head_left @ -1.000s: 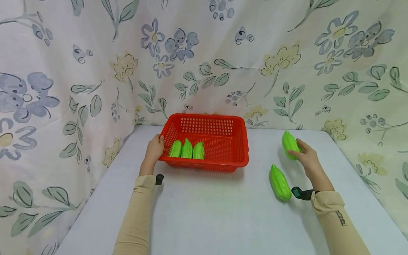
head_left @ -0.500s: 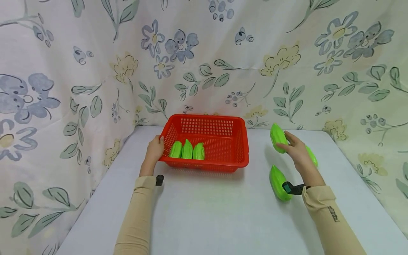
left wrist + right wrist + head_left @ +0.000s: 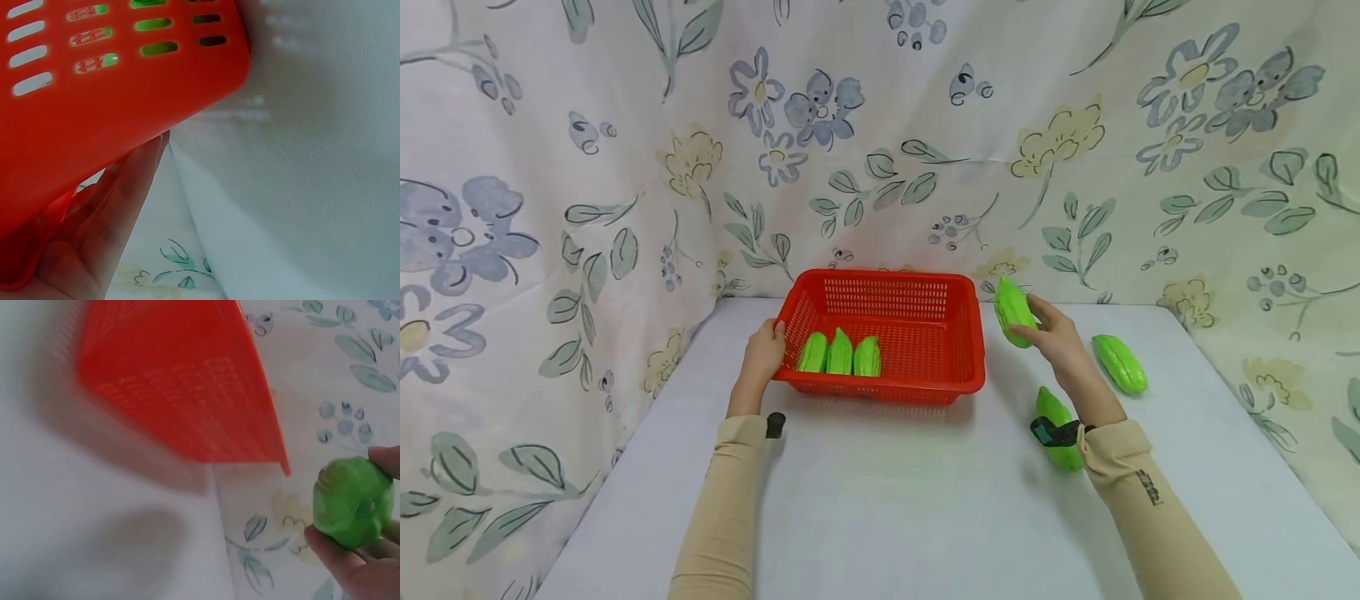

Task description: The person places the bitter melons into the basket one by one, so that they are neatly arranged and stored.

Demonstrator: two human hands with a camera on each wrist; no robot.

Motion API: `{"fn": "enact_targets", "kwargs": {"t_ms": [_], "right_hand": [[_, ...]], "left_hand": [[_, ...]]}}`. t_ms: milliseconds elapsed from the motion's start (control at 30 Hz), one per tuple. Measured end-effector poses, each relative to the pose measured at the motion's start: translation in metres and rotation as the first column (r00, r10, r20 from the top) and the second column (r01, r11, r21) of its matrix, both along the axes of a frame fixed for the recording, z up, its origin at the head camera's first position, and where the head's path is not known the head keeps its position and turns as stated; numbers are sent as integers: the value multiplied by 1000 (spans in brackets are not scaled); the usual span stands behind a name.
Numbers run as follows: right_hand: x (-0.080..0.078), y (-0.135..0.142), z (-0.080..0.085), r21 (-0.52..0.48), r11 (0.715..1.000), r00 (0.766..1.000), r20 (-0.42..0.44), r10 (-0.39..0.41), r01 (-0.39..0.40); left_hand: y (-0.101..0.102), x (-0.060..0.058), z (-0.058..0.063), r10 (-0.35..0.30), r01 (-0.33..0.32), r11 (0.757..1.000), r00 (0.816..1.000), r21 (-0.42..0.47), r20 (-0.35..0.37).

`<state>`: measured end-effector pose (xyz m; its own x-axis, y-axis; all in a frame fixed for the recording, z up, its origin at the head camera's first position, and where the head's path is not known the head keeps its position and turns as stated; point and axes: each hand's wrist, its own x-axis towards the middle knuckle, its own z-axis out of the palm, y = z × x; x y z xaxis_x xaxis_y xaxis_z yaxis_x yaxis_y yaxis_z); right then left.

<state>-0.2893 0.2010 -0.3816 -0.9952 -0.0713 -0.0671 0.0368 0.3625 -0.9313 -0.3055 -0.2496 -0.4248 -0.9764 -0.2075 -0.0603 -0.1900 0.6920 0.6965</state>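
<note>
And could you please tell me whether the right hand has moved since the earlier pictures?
Yes. In the head view, the right hand, holding a green vegetable, has moved leftward, closer to the red basket, which has stayed in place.

Table spot screened by cloth, staged in look; kind of room cannot be told. White tabletop [image 3: 880, 492], fine weave showing in left wrist view. Pale cloth [image 3: 880, 100], printed with flowers and leaves, hangs in soft folds on 3 sides: left, far, right. Black device [image 3: 1054, 432] at right wrist suits a recording setup. Red plastic basket [image 3: 925, 386] holding 3 green gourds [image 3: 839, 354]: kitchen-like, weak evidence.
</note>
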Motion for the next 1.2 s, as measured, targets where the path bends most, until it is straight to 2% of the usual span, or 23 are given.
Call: {"fn": "enact_targets", "kwargs": {"t_ms": [400,733,933,1200], "right_hand": [[-6,-41,11,-23,999,999,-8,35,-35],[-12,-78,11,-38,996,997,18,81,-81],[-17,-94,11,-81,990,993,19,119,-117],[-12,-113,12,-77,986,989,6,148,-147]], "left_hand": [[0,0,0,-5,5,1000,1000,-14,-7],[0,0,-2,-11,11,1000,1000,-18,-10],[1,0,-2,-7,7,1000,1000,-17,-27],[0,-1,-3,-2,1,1000,1000,-15,-23]]}}
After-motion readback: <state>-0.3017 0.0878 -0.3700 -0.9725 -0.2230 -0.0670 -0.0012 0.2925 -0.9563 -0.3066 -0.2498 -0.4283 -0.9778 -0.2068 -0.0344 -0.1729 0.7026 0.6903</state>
